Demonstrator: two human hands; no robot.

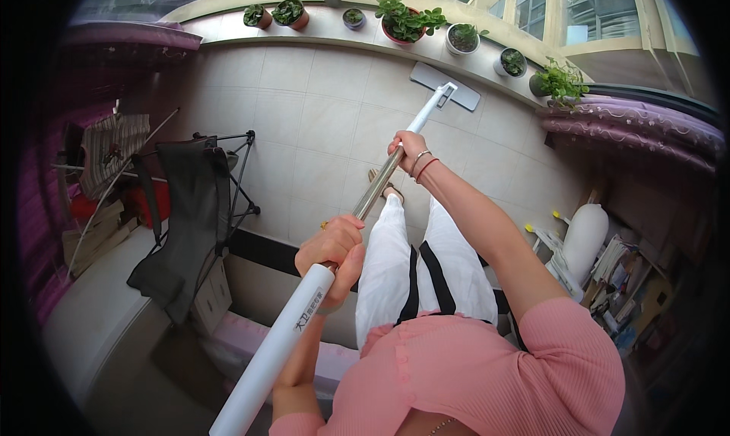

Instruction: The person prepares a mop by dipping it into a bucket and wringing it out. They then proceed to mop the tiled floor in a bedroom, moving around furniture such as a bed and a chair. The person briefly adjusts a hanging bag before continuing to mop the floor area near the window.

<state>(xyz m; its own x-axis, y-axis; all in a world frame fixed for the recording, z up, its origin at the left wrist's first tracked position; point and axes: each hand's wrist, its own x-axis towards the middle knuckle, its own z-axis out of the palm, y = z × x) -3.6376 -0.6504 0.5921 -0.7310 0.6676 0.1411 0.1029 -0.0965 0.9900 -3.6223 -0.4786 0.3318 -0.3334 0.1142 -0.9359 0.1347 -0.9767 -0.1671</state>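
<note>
both hands are clamped on the mop [378, 185], set apart along its pole. the left hand [332, 246] is closed around it just past the thick white grip [274, 352] (a gold-coloured ring shows on one finger), and the right hand [408, 149] wraps it farther out, where the metal tube meets a white section. beyond the right hand, the flat grey head [465, 98] lies on the floor [319, 105], near the ledge [323, 24]; whether the two touch, i cannot tell. farther past the right hand, potted plants [411, 25] stand in a row on that ledge. left of the left hand is a dark folding chair [179, 215]; well to the right of both hands are a purple curtain [631, 132] and a stack of papers [616, 261]. white trousers [388, 272] show just right of the left hand.
</note>
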